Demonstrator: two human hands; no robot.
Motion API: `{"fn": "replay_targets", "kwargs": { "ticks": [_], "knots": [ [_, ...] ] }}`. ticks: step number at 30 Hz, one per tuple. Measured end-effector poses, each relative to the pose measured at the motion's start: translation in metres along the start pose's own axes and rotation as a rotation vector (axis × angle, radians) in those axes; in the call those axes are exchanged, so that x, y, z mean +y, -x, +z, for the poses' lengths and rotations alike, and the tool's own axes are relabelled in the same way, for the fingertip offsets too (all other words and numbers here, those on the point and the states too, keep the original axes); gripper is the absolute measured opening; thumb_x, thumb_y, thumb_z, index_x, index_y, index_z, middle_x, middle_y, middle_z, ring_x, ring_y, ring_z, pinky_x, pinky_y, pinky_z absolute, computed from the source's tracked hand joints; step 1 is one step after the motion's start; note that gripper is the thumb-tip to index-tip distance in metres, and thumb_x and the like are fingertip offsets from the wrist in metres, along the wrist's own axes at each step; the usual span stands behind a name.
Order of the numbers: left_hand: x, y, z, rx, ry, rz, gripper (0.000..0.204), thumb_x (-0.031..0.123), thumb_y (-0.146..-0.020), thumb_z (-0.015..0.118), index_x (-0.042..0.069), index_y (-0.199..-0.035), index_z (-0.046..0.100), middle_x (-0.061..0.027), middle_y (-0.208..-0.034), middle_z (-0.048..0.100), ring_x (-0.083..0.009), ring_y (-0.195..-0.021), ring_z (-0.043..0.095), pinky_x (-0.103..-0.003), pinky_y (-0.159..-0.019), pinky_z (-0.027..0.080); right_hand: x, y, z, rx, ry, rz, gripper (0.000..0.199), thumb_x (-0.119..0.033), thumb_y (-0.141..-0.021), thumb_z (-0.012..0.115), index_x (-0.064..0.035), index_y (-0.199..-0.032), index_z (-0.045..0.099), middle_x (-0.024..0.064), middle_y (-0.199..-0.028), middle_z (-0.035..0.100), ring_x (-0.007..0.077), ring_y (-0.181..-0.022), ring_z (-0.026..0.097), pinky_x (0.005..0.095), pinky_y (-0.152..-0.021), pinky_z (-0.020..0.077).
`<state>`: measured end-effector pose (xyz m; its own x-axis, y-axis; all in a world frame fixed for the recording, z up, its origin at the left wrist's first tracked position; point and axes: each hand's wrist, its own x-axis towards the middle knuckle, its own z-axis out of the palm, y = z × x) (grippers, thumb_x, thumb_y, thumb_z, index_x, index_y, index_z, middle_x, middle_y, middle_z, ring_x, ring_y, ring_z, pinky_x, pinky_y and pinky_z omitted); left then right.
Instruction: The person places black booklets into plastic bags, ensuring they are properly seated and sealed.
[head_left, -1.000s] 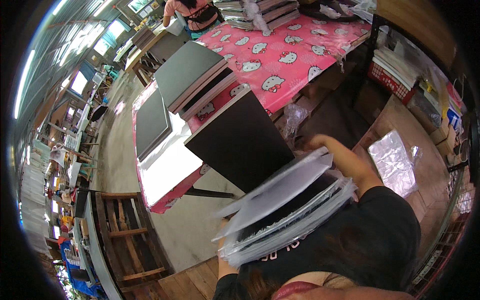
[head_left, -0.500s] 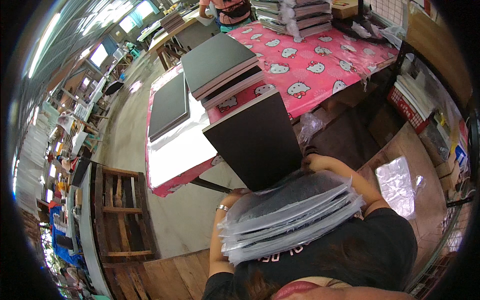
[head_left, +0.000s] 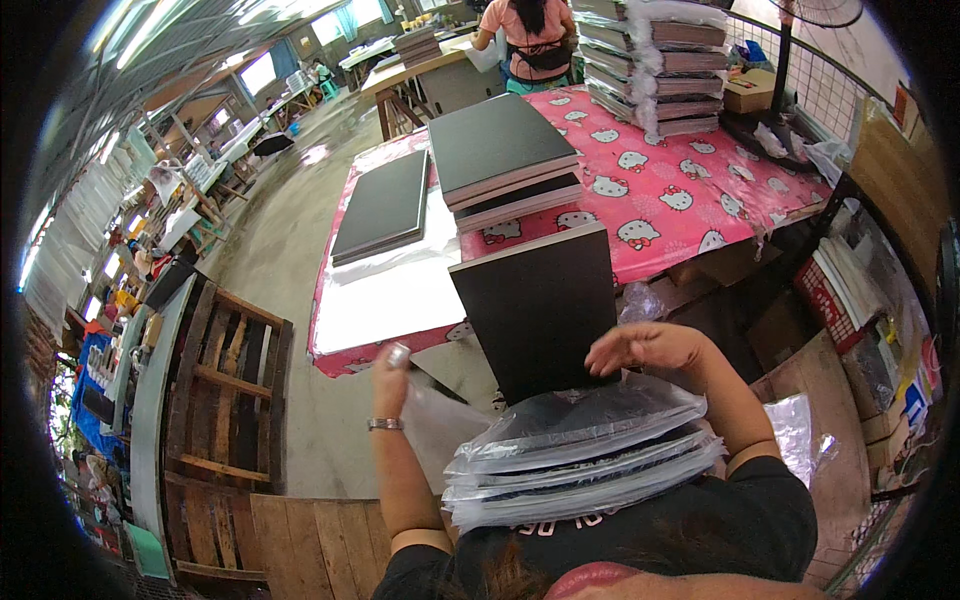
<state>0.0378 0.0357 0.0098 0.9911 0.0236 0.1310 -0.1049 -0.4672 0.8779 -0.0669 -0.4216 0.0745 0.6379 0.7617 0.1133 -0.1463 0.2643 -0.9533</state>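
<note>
The black panel [head_left: 535, 310] stands tilted at the near edge of the table [head_left: 650, 262], its lower end at the clear plastic bags [head_left: 585, 450] — whether inside one, I cannot tell; most remains uncovered. The left hand [head_left: 390, 380] pinches clear film [head_left: 440, 412], drawn farther left than half a second ago; the right hand [head_left: 645, 348], fingers loosely parted, is now higher beside the panel. Bare panels [head_left: 505, 145] lie beyond — wrapped stacks [head_left: 685, 70] stand far right.
</note>
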Motion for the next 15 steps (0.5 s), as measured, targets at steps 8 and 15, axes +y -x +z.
{"fn": "replay_targets", "kwargs": {
  "ticks": [8, 15],
  "knots": [
    [0.182, 0.034, 0.032, -0.309, 0.314, 0.674, 0.033, -0.009, -0.073, 0.053, 0.003, -0.103, 0.063, -0.0084, -0.109, 0.06, -0.0203, -0.108, 0.053, -0.032, -0.095, 0.038, 0.106, -0.042, -0.023, 0.039, 0.799, 0.373, 0.07, -0.042, -0.086, 0.059, -0.0012, -0.138, 0.035, 0.0192, -0.139, 0.04, 0.0285, -0.129, 0.038, 0.0367, -0.106, 0.0302],
    [0.22, 0.051, 0.086, -0.609, 0.936, 0.472, 0.035, -0.008, -0.074, 0.06, -0.001, -0.108, 0.059, -0.0118, -0.116, 0.058, -0.0227, -0.112, 0.052, -0.034, -0.098, 0.039, -0.056, -0.105, 0.032, 0.272, 0.74, -0.271, 0.083, -0.01, -0.075, 0.073, -0.0088, -0.143, 0.025, 0.0111, -0.119, 0.057, 0.0131, -0.088, 0.061, 0.0268, -0.083, 0.0458]
  ]
}}
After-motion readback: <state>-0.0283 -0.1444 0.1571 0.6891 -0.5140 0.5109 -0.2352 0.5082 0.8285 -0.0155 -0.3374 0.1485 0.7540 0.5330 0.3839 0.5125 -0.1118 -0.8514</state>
